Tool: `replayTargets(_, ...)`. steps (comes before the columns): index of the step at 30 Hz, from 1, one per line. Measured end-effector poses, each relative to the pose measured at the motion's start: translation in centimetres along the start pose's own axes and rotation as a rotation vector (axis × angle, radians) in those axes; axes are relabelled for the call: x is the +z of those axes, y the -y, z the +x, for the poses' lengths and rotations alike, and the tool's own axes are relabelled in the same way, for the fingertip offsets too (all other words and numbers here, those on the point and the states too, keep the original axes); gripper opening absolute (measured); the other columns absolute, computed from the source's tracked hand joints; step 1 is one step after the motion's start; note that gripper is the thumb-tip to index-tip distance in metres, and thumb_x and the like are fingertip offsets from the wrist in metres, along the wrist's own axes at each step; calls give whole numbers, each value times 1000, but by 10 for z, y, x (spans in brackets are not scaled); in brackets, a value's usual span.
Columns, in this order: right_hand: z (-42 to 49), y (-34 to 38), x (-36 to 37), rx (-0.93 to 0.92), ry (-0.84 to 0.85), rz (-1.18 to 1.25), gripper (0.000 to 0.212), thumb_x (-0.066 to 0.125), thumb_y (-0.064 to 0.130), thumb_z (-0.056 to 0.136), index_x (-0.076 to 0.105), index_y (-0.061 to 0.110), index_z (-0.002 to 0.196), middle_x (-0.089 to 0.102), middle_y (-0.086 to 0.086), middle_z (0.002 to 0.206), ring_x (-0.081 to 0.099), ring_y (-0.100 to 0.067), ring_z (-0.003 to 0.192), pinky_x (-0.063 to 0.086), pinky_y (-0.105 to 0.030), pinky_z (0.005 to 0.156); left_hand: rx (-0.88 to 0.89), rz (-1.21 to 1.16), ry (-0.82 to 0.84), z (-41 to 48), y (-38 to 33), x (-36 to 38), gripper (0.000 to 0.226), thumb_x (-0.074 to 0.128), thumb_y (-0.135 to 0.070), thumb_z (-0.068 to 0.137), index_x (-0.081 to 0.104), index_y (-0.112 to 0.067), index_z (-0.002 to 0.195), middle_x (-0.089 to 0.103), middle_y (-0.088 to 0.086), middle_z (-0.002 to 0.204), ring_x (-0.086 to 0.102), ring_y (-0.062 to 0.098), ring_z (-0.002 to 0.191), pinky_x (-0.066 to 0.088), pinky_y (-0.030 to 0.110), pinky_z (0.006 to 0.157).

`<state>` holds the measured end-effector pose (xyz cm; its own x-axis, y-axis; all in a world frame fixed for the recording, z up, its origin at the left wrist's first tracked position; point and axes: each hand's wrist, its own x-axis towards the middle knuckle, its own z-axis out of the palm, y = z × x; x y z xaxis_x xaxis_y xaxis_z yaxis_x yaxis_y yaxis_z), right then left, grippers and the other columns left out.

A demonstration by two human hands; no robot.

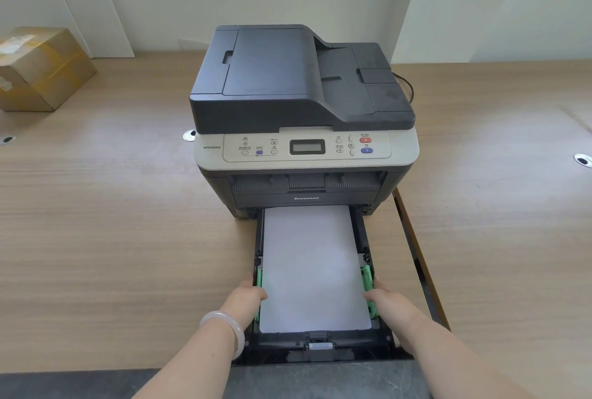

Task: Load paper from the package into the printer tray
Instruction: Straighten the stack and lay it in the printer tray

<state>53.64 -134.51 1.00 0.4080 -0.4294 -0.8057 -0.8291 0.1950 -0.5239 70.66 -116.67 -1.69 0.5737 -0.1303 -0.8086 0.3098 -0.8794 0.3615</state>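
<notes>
A dark grey printer (304, 104) stands on the wooden table, its black paper tray (320, 350) pulled out toward me. A stack of white paper (312, 267) lies flat in the tray between green side guides (367, 280). My left hand (248, 297) grips the tray's left edge at the green guide, thumb resting on the paper. My right hand (384, 297) holds the tray's right edge at the other guide, thumb also on the paper. The paper package is not in view.
A taped cardboard box (38, 69) sits at the far left of the table (112, 222). Round cable holes (581, 160) dot the tabletop. A black cable runs behind the printer on the right. A gap separates this table from the one on the right.
</notes>
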Motion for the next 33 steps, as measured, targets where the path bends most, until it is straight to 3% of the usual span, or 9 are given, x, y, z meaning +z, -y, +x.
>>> replayTargets(6, -7, -6, -9, -18, -22, -6, 54, 39, 19, 99, 23, 12, 151, 30, -12, 154, 28, -30, 142, 24, -37, 114, -32, 4, -25, -8, -3, -1, 61, 38, -5, 100, 8, -6, 153, 22, 14, 158, 33, 32, 140, 35, 33, 107)
replayTargets(8, -9, -5, -6, 3, -22, -26, 49, 40, 20, 99, 34, 8, 146, 40, -14, 148, 36, -32, 135, 31, -36, 107, -22, 15, -57, -11, -4, 1, 59, 38, -7, 100, 12, -6, 152, 42, 13, 145, 51, 28, 115, 42, 27, 84)
replayTargets(10, -9, -4, -3, 11, -20, -34, 51, 40, 19, 98, 32, 8, 147, 39, -14, 148, 36, -31, 135, 30, -36, 108, 1, 10, -68, -15, -3, 4, 60, 37, -6, 100, 10, -7, 153, 54, 10, 126, 50, 22, 89, 41, 24, 70)
replayTargets(13, -9, -3, 0, 4, -1, -31, 58, 39, 17, 99, 16, 15, 152, 26, -12, 156, 25, -30, 143, 21, -39, 116, 22, 35, -61, -16, 0, 5, 62, 38, -3, 99, 8, -9, 153, 36, 14, 150, 46, 22, 106, 40, 28, 82)
replayTargets(17, -9, 0, 2, -3, 20, -66, 60, 38, 15, 99, 11, 16, 153, 24, -11, 157, 23, -30, 144, 19, -38, 117, 9, 24, -54, -18, -1, 7, 65, 39, -1, 98, 8, -11, 153, 26, 12, 156, 39, 30, 135, 40, 32, 102)
replayTargets(24, -8, -2, 3, -17, 20, -117, 62, 37, 15, 99, 8, 19, 153, 21, -9, 158, 23, -29, 144, 19, -39, 118, -7, -16, -43, -22, -3, 6, 68, 42, -1, 96, 6, -12, 153, 26, 12, 157, 36, 31, 138, 38, 33, 105)
replayTargets(26, -8, -2, 1, -19, 12, -128, 61, 37, 13, 99, 10, 18, 153, 23, -10, 158, 27, -30, 143, 24, -36, 115, 7, -52, -43, -24, -1, 6, 66, 44, -1, 96, 11, -9, 153, 35, 14, 150, 46, 32, 127, 43, 33, 97)
replayTargets(29, -5, -4, -2, -11, -30, -115, 57, 38, 11, 99, 17, 12, 152, 29, -14, 155, 31, -31, 140, 29, -34, 112, 88, -185, -49, -37, 8, 6, 58, 41, 1, 94, 24, -5, 149, 47, 9, 120, 48, 16, 74, 39, 25, 61)
replayTargets(33, -5, -7, -1, -29, -55, -122, 55, 36, 9, 98, 21, 14, 151, 36, -14, 151, 39, -30, 134, 34, -29, 101, 161, -322, -105, -37, 21, 10, 57, 36, 6, 91, 33, -6, 147, 53, 0, 96, 42, 7, 64, 34, 17, 53)
